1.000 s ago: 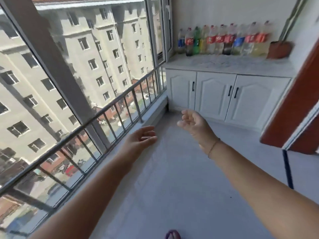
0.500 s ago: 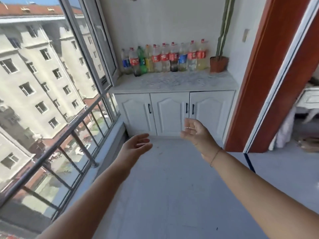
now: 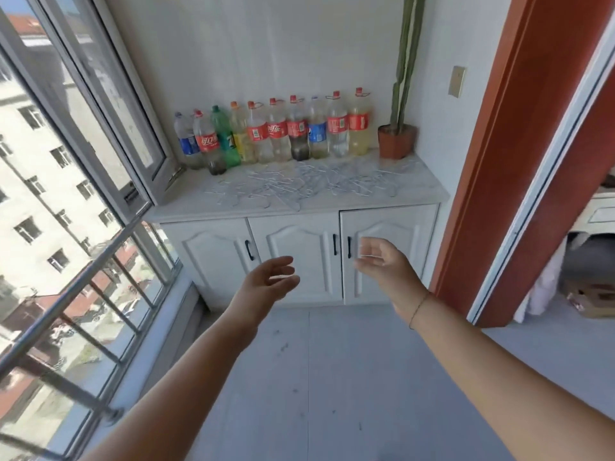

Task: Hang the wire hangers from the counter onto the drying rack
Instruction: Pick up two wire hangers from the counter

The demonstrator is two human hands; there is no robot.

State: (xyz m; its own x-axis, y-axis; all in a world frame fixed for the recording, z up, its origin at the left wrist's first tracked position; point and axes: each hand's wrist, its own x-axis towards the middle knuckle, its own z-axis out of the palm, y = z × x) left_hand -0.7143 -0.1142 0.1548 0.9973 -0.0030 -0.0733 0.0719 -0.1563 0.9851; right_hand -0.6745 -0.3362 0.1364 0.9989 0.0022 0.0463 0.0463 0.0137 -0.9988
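both bare arms reach forward in the air. the left arm (image 3: 186, 377) comes in from 7 o'clock and the left hand (image 3: 269, 282) turns its palm inward, fingers loosely spread and slightly curved, empty. the right arm (image 3: 499, 361) comes in from 4 o'clock. the right hand (image 3: 382, 264) sits at 2 o'clock of the left hand, near but apart, fingers relaxed, empty.

Both hands, left hand (image 3: 266, 281) and right hand (image 3: 382, 264), hang empty in front of the cabinet (image 3: 299, 257); wire hangers (image 3: 299, 184) sprawl over the counter (image 3: 416, 191).
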